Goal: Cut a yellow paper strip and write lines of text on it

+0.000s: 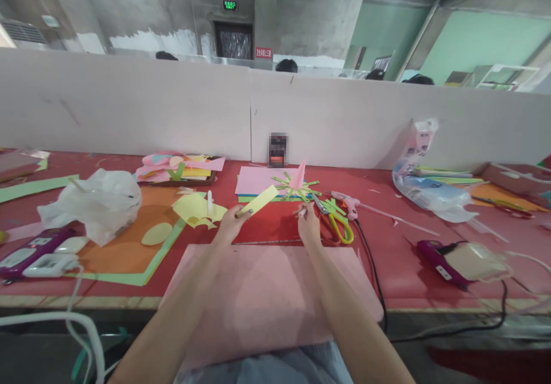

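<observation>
My left hand (229,227) is closed on the lower end of a yellow paper strip (262,200), which slants up to the right. My right hand (309,227) is closed around a short, pale, pen-like stick (302,212), mostly hidden by the fingers. Just beyond the hands stands a pink paper cone (298,178) with green strips spread around its base, on stacked coloured paper (253,181). Scissors (342,229) with yellow handles lie right beside my right hand. A pink glue gun (351,206) rests past them. Under my forearms is a pink sheet (258,292).
Left are a crumpled plastic bag (101,203), yellow paper scraps (198,207), a tray of paper pieces (181,171) and a purple power strip (37,252). Right are another power strip (441,263), cables and a plastic package (424,183). A white partition (172,108) closes the back.
</observation>
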Available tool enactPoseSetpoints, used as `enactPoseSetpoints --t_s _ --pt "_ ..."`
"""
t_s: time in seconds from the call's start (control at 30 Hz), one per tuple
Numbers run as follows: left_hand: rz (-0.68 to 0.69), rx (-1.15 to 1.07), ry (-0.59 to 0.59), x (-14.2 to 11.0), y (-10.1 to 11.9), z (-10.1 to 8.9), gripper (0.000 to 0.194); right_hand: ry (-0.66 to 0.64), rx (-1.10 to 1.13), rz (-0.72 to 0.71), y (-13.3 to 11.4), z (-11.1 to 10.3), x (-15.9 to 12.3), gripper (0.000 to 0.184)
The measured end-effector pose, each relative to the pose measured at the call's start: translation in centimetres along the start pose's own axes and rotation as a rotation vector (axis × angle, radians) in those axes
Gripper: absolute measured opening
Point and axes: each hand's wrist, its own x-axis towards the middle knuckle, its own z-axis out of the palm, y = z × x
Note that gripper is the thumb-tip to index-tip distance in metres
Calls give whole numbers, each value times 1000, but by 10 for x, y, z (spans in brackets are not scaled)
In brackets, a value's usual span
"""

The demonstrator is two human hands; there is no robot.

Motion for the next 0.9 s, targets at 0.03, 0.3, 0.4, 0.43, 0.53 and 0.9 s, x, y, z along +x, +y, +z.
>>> enactPoseSetpoints --t_s 0.03,0.3,0.4,0.43,0.53,0.9 --pt "1 -4 0 0 0 0 30 2 -4 1 0 -1 0 20" --pt "55 -43 -39 -1 2 2 28 -53 227 -116 -10 7 -5 16" --pt "48 -43 -101 -4 7 3 28 -129 294 -256 -15 11 -7 18" --pt "40 -45 -136 -5 9 3 29 -131 293 -288 -15 11 -7 18" --pt "44 -55 -251 -10 15 5 29 -93 316 -336 -14 10 -4 20" --pt "107 4 -267 -12 17 7 29 -49 373 -368 -9 10 2 17"
